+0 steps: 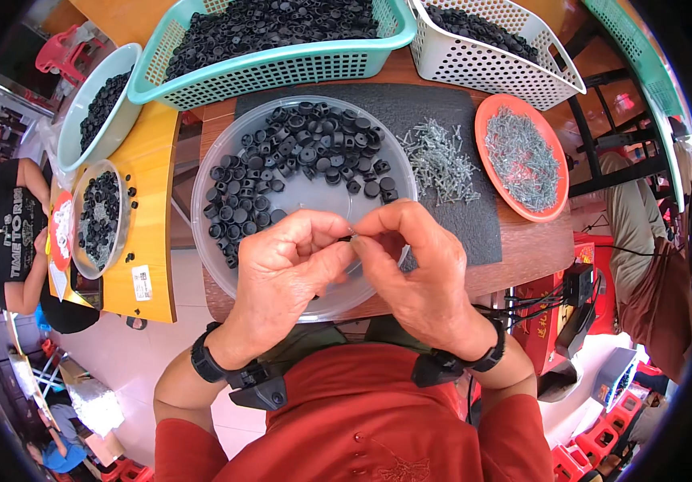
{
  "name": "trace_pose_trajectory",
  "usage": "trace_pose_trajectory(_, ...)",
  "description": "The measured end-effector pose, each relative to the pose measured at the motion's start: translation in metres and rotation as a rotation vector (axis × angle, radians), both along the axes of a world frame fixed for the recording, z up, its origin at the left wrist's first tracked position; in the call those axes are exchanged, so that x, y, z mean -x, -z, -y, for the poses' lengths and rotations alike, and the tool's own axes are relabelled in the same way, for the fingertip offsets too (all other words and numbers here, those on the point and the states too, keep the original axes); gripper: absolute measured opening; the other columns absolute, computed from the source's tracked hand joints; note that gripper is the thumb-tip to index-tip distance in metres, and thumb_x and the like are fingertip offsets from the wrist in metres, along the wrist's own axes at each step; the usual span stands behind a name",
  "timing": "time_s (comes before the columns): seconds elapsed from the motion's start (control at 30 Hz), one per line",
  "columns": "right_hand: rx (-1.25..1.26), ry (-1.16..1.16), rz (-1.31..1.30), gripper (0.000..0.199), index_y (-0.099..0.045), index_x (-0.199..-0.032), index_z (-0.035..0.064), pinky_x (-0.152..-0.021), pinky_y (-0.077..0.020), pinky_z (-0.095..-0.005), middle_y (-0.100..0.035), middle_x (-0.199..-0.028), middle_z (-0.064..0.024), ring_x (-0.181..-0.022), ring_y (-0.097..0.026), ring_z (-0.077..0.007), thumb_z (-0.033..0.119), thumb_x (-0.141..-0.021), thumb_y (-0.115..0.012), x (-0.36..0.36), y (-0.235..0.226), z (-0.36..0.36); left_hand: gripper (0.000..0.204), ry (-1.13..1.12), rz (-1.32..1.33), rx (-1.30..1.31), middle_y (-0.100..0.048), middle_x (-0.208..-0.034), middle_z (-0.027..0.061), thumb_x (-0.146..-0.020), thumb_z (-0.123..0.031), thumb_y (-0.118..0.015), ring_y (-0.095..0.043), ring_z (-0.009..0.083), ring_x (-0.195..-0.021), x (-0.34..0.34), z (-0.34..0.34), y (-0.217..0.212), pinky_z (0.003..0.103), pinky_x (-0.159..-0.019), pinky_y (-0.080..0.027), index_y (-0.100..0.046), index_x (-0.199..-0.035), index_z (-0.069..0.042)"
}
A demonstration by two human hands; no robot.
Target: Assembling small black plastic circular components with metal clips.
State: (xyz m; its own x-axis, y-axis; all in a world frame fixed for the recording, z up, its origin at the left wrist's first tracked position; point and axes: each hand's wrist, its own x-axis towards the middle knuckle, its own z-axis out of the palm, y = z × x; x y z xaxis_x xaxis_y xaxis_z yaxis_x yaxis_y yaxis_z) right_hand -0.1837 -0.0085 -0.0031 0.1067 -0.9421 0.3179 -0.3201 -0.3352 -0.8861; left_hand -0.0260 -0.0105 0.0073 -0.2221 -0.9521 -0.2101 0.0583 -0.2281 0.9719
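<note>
My left hand [285, 261] and my right hand [418, 269] meet fingertip to fingertip over the near side of a round clear plastic tub [326, 309]. Both are closed in a pinch. A tiny thin piece with a dark spot shows where the fingertips meet; it is too small to name. Small round black plastic caps [314, 145] lie in the tub, mostly along its far and left sides. Right of the tub, a loose heap of thin metal pins or screws [442, 161] rests on a dark mat [478, 233].
An orange plate [506, 210] of similar metal pieces sits at the right. Behind stand a green basket [281, 76] and a white basket [490, 76] of black parts. Leftward, a yellow table [149, 241] bears a pale bowl [73, 132] and another tub [121, 217]; a person [16, 209] sits beside it.
</note>
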Motion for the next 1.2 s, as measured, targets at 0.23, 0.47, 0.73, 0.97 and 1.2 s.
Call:
trace_pose_trajectory(0.23, 0.051, 0.063, 0.06, 0.019, -0.056, -0.088, 0.0004, -0.054, -0.0461, -0.0327, -0.054, -0.073, -0.0107, -0.064, -0.056, -0.0239, -0.009, -0.073, -0.062, -0.01, 0.003, -0.004, 0.02, -0.02, -0.215, 0.013, -0.065, -0.087, 0.0104, -0.087, 0.001, -0.058, -0.061, 0.012, -0.069, -0.006, -0.008, 0.011, 0.022, -0.057, -0.048, -0.061, -0.106, 0.004)
trace_pose_trajectory(0.47, 0.207, 0.009, 0.057, 0.02, -0.058, -0.087, 0.0, -0.059, -0.0452, -0.0315, -0.057, -0.077, -0.0096, -0.066, -0.055, -0.0243, -0.011, -0.071, -0.062, -0.013, 0.003, -0.002, 0.018, -0.062, -0.503, -0.065, -0.064, -0.087, 0.0118, -0.086, -0.004, -0.06, -0.063, 0.0158, -0.072, -0.012, -0.007, 0.02, 0.024, -0.055, -0.048, -0.061, -0.102, 0.004)
trace_pose_trajectory(0.73, 0.221, -0.012, 0.067, 0.022, -0.06, -0.088, -0.0002, -0.061, -0.0454, -0.0323, -0.059, -0.08, -0.0097, -0.07, -0.057, -0.0253, -0.011, -0.069, -0.064, -0.016, 0.003, -0.004, 0.021, -0.062, -0.473, -0.083, -0.063, -0.085, 0.0096, -0.085, -0.007, -0.063, -0.06, 0.0136, -0.069, -0.012, -0.01, 0.018, 0.023, -0.055, -0.047, -0.06, -0.103, 0.003)
trace_pose_trajectory(0.97, 0.169, -0.054, 0.06, 0.021, -0.06, -0.09, -0.0006, -0.056, -0.0462, -0.0285, -0.059, -0.078, -0.0094, -0.064, -0.058, -0.0199, -0.009, -0.072, -0.064, -0.006, -0.005, -0.002, 0.021, -0.076, -0.401, -0.061, -0.062, -0.083, 0.0077, -0.085, -0.008, -0.064, -0.059, 0.0114, -0.068, -0.016, -0.012, 0.017, 0.022, -0.056, -0.046, -0.06, -0.103, 0.003)
trace_pose_trajectory(1.2, -0.151, -0.112, 0.093, 0.015, -0.06, -0.088, -0.002, -0.058, -0.0435, -0.0214, -0.061, -0.079, -0.0054, -0.066, -0.053, -0.0068, -0.005, -0.075, -0.066, -0.004, -0.016, -0.007, 0.021, -0.059, -0.388, -0.008, -0.063, -0.084, 0.0067, -0.086, -0.008, -0.063, -0.058, 0.0099, -0.068, -0.016, -0.013, 0.019, 0.021, -0.057, -0.045, -0.06, -0.104, 0.002)
